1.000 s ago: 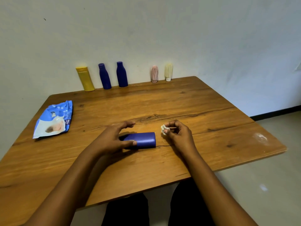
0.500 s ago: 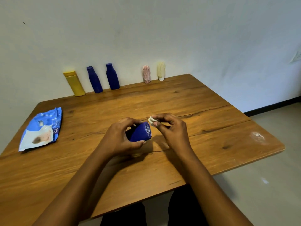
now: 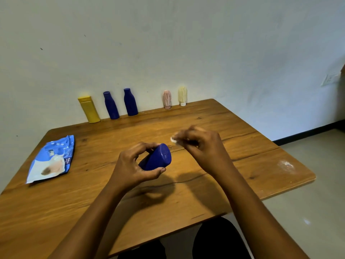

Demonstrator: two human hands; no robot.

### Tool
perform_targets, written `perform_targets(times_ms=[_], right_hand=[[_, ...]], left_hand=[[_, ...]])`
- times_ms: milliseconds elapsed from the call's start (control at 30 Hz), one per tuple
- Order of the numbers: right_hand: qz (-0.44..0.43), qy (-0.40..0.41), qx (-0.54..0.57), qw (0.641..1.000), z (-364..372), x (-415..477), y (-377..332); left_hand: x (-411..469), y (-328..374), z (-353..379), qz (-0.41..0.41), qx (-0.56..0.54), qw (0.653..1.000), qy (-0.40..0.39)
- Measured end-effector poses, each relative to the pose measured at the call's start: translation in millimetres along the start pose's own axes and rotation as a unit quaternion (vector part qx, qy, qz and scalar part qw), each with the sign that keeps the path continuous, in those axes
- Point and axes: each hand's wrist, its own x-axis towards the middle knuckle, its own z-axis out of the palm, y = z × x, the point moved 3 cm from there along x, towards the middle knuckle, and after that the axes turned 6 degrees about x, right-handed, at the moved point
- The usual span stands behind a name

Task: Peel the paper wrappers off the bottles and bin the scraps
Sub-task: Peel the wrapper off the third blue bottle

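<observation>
My left hand (image 3: 130, 169) grips a dark blue bottle (image 3: 158, 157) a little above the middle of the wooden table (image 3: 205, 184), tilted so its flat base faces me. My right hand (image 3: 201, 144), blurred, is just right of the bottle with its fingertips pinched on a small white paper scrap (image 3: 173, 140). Against the back wall stand a yellow bottle (image 3: 89, 109), two more dark blue bottles (image 3: 111, 105) (image 3: 130, 101), a small pink bottle (image 3: 166, 99) and a small cream bottle (image 3: 182, 95). No bin is in view.
A blue and white plastic packet (image 3: 52, 158) lies flat near the table's left edge. A pale white smear (image 3: 286, 164) marks the table near its right edge. The floor drops away past the right edge. My dark-clothed knees show under the front edge.
My left hand lifted the blue bottle off the table and turned its base toward me. My right hand, still holding the scrap, came close to the bottle, then moved away to the right.
</observation>
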Motion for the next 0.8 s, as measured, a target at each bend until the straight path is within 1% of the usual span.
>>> perform_targets(times_ms=[67, 167, 233, 300, 333, 367, 433, 500, 600, 700, 733, 767, 800], right_hand=[[-0.007, -0.007, -0.027, 1.0, 13, 8, -7], [-0.064, -0.031, -0.054, 0.996, 27, -1, -12], [-0.094, -0.075, -0.049, 0.992, 22, -13, -12], [-0.093, -0.123, -0.043, 0.987, 12, -19, -11], [-0.081, -0.124, -0.032, 0.988, 7, -18, -10], [-0.068, -0.099, -0.018, 0.993, 3, -15, -9], [-0.039, -0.021, 0.008, 0.999, -1, -6, -7], [-0.028, 0.016, 0.001, 0.999, 7, 3, -10], [-0.061, -0.008, -0.036, 0.998, 26, -2, -17], [-0.088, -0.081, -0.039, 0.992, 23, -17, -18], [-0.075, -0.099, -0.032, 0.992, 17, -19, -17], [-0.052, -0.099, -0.02, 0.994, 10, -18, -15], [-0.031, -0.076, -0.003, 0.997, 4, -15, -12]], left_hand=[[2, 6, -1, 0.013, 0.001, 1.0, 0.001], [2, 7, -7, 0.018, 0.0, 1.0, 0.015], [-1, 4, -9, 0.012, -0.008, 1.0, 0.017], [-4, 1, -10, 0.003, -0.012, 1.0, 0.019], [-5, 0, -10, -0.004, -0.015, 1.0, 0.02], [-5, 1, -10, -0.01, -0.018, 1.0, 0.02], [-5, 4, -9, -0.008, -0.018, 1.0, 0.02], [-4, 7, -8, 0.001, -0.015, 1.0, 0.02], [-3, 7, -9, 0.008, -0.015, 0.999, 0.027], [-7, 2, -9, -0.002, -0.015, 0.999, 0.03], [-8, 0, -10, -0.008, -0.016, 0.999, 0.031], [-9, 0, -10, -0.013, -0.019, 0.999, 0.034], [-10, 0, -10, -0.018, -0.023, 0.999, 0.037]])
